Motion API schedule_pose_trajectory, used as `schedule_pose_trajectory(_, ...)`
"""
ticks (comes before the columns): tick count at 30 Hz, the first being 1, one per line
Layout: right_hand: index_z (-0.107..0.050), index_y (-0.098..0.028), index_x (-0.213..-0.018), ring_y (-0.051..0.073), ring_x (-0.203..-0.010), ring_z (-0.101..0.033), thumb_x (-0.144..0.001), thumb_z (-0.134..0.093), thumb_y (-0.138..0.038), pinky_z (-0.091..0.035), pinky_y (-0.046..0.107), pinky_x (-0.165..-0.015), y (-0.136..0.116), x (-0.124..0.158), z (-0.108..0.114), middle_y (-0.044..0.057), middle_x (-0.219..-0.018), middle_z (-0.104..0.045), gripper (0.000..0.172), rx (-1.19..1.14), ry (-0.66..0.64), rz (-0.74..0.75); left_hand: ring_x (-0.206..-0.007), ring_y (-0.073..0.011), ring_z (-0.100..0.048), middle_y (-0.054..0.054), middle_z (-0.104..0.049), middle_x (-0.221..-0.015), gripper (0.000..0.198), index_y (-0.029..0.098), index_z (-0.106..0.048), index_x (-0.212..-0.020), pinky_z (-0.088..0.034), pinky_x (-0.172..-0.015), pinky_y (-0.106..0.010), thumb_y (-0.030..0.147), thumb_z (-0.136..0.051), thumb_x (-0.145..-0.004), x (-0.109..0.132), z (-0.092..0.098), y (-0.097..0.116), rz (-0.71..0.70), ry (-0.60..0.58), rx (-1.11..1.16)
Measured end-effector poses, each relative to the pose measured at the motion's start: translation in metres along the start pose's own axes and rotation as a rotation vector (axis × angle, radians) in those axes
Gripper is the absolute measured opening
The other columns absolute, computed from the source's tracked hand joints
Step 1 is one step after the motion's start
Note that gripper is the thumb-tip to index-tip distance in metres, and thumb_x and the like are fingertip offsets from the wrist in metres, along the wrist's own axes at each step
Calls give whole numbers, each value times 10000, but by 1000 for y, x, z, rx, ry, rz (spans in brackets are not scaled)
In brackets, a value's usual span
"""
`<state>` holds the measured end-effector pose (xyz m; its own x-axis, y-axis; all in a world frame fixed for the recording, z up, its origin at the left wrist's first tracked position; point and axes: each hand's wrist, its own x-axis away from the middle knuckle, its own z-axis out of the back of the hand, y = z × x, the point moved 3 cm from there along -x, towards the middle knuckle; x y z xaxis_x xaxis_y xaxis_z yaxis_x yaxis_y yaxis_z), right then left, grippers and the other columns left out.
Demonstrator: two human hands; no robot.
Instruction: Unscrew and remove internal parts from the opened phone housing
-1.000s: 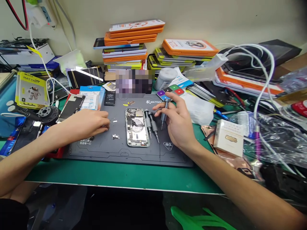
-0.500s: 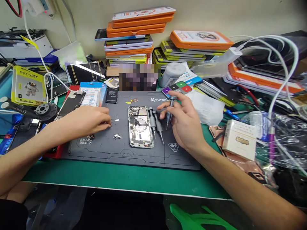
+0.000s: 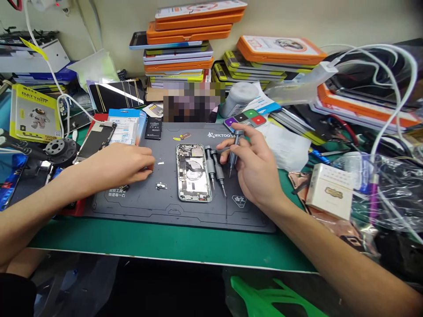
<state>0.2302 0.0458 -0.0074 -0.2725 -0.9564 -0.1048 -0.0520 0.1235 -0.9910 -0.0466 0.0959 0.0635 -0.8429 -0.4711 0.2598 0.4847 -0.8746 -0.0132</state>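
Note:
An opened phone [image 3: 194, 174] lies on the dark work mat [image 3: 194, 215], its inner parts bare. Just right of it rest two screwdrivers [image 3: 210, 167], tips toward me. My right hand [image 3: 256, 169] is closed round another screwdriver [image 3: 235, 154], held nearly upright with its tip pointing down at the mat. Left of the phone, my left hand [image 3: 127, 165] rests low over the mat with fingers curled together; what they pinch, if anything, is hidden. Close to those fingertips lie a small white piece [image 3: 160, 163] and a small metal bracket-like part [image 3: 161, 186].
A black phone battery [image 3: 153, 128] and small gold-coloured flex pieces [image 3: 185, 136] lie at the mat's back. Stacked orange boxes [image 3: 194, 33] stand behind. At right are a white box [image 3: 330, 190], plastic bags and looping white cables [image 3: 411, 79]. A round black holder [image 3: 61, 150] sits left.
The view has shifted slightly. Both hands keep nearly the same pose and place, the right still holding the screwdriver. The phone and loose parts have not moved on the mat.

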Motion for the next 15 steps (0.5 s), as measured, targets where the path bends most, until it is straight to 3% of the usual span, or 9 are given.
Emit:
schedule_pose_trajectory(6,-590,-312,-1216,142,-643,-585,-851,-571,-160,-503,339,-699,0,0,-1,-22,-852,-688,396,-1,0,-7,-870,-169,-643,-14,-660,-987,176,224,-694,-1059,-426,-691,-285,288,-531,-1036,3,3,0,-40,-5,31)
schedule_pose_trajectory(15,-583,-304,-1227,148,-648,-591,-876,-574,-196,-500,351,-695,1,0,-1,-5,-886,-683,368,17,-25,-8,-922,-193,-626,-28,-670,-1030,97,222,-670,-1060,-397,-669,-281,281,-631,-995,3,3,-1,-60,81,124)
